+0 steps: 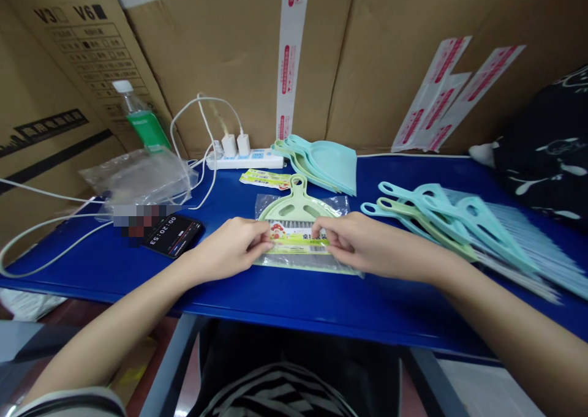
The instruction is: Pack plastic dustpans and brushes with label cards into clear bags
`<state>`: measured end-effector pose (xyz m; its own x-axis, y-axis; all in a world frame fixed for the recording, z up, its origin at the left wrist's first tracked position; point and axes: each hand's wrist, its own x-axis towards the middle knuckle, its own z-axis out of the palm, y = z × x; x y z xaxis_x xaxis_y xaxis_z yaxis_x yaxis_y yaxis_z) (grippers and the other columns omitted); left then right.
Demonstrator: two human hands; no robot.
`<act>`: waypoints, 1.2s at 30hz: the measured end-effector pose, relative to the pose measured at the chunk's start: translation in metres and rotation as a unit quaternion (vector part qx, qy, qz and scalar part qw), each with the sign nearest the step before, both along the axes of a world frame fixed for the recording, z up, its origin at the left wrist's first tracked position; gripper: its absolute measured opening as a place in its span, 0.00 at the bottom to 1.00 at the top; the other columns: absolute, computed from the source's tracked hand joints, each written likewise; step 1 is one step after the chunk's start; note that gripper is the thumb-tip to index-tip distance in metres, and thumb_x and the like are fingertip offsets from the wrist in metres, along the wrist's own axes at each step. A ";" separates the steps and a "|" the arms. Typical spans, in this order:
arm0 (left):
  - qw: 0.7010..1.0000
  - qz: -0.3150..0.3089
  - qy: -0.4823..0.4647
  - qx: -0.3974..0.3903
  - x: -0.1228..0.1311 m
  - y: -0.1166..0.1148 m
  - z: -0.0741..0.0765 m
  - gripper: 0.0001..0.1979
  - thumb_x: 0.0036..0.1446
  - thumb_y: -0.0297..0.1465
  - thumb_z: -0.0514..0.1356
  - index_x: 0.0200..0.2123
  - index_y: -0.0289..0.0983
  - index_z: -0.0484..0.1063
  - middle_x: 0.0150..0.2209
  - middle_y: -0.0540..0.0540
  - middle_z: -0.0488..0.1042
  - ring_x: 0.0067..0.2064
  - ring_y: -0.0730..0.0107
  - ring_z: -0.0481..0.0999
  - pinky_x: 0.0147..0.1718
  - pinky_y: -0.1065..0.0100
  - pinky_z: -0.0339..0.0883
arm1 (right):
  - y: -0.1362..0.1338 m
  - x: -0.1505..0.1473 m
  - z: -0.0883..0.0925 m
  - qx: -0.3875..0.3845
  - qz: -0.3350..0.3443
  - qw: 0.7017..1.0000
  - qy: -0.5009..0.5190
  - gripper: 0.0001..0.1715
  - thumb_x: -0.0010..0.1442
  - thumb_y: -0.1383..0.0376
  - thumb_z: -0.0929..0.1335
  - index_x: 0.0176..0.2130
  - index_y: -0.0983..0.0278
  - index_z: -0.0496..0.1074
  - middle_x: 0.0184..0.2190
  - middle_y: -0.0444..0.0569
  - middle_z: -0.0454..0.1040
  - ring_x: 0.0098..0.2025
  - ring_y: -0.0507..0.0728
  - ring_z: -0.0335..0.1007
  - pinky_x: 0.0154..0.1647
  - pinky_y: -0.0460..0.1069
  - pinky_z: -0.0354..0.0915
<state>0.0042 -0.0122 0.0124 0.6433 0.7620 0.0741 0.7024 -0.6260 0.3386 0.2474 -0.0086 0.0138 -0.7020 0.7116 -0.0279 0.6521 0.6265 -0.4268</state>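
Observation:
In front of me a pale green dustpan (299, 204) lies flat with its handle pointing away, a brush with grey bristles (298, 225) on it. Clear plastic bag (339, 205) shows around and under it. Across the bristles lies a printed label card (294, 240) with a red mushroom picture. My left hand (241, 242) is closed in a pinch at the card's left edge. At its right side, my right hand (346, 240) has its fingers curled and pinched on the card. Whether they also grip the bag is hard to tell.
Blue and green dustpans (328, 160) are stacked behind, near more labels (264, 179). Several brushes (436, 215) lie to the right. On the left are a phone (172, 234), plastic bags (138, 181), a bottle (146, 126), cables and a power strip (252, 161). Cardboard (229, 49) stands behind.

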 end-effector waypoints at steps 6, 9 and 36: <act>0.995 0.055 0.057 0.056 0.004 -0.003 -0.004 0.02 0.56 0.27 0.56 0.31 0.37 0.66 0.21 0.56 0.65 0.21 0.75 0.64 0.23 0.72 0.53 | 0.000 -0.004 0.000 0.019 0.000 1.000 -0.020 0.14 0.54 0.75 0.60 0.40 0.66 0.67 0.16 0.36 0.59 0.18 0.50 0.55 0.25 0.46 0.52; 0.988 0.060 0.076 0.119 0.003 -0.003 -0.004 0.03 0.57 0.28 0.56 0.35 0.38 0.68 0.29 0.51 0.69 0.28 0.72 0.68 0.26 0.71 0.58 | 0.000 -0.006 0.001 0.036 -0.004 0.999 -0.032 0.14 0.53 0.76 0.60 0.39 0.66 0.67 0.17 0.37 0.59 0.18 0.50 0.56 0.24 0.47 0.52; 0.971 -0.126 0.145 0.141 0.004 -0.001 -0.006 0.27 0.59 0.18 0.51 0.56 0.49 0.68 0.36 0.48 0.67 0.37 0.68 0.66 0.37 0.66 0.59 | -0.006 0.006 0.010 0.191 0.004 0.972 -0.138 0.17 0.54 0.76 0.60 0.39 0.65 0.72 0.22 0.47 0.72 0.26 0.55 0.64 0.28 0.49 0.57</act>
